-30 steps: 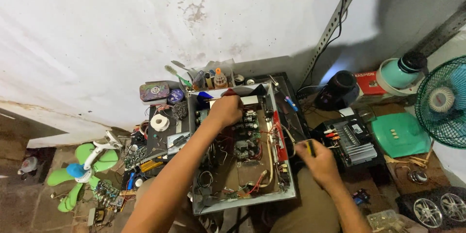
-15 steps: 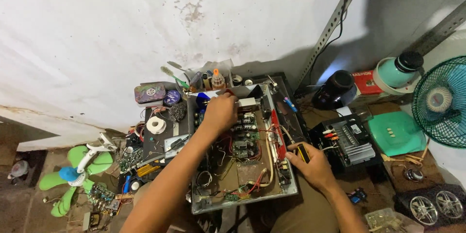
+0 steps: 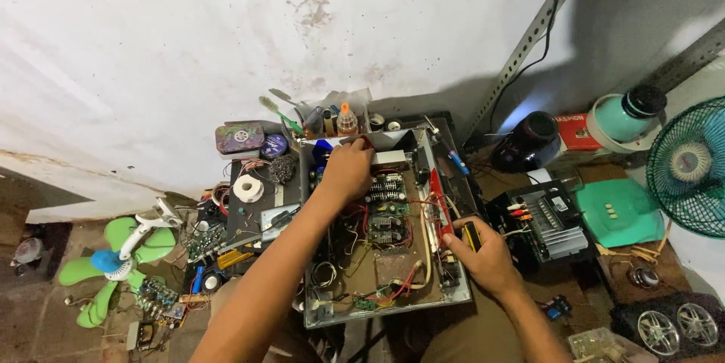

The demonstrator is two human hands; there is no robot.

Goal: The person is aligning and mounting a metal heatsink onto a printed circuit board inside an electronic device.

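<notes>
1. Two hands are at an open metal chassis (image 3: 377, 310) full of circuit boards and wiring, which lies in the middle of the cluttered work surface, directly in front of the person.
2. The left hand (image 3: 347, 170) rests at the far end of the chassis, fingers curled down over the parts there; what the fingertips pinch, if anything, is hidden beneath the hand.
3. The right hand (image 3: 483, 257) sits at the chassis's right edge, closed around a small black and yellow tool (image 3: 472, 234) (only its top end shows, so its kind cannot be told).
4. The boards' small parts and the wires' ends are too fine to make out.
5. The green standing fan (image 3: 691, 166) is cut off by the right frame edge, and a pair of speakers (image 3: 668, 325) by the bottom corner.
6. Surface: a low, dark, crowded spread, with a tape roll (image 3: 248, 188), a black amplifier unit (image 3: 547, 219) and a green fan blade (image 3: 106, 268) lying left.
7. Room: a stained white wall (image 3: 189, 46) behind, with a slotted metal bracket (image 3: 521, 53) slanting up it and a black cable hanging alongside.
</notes>
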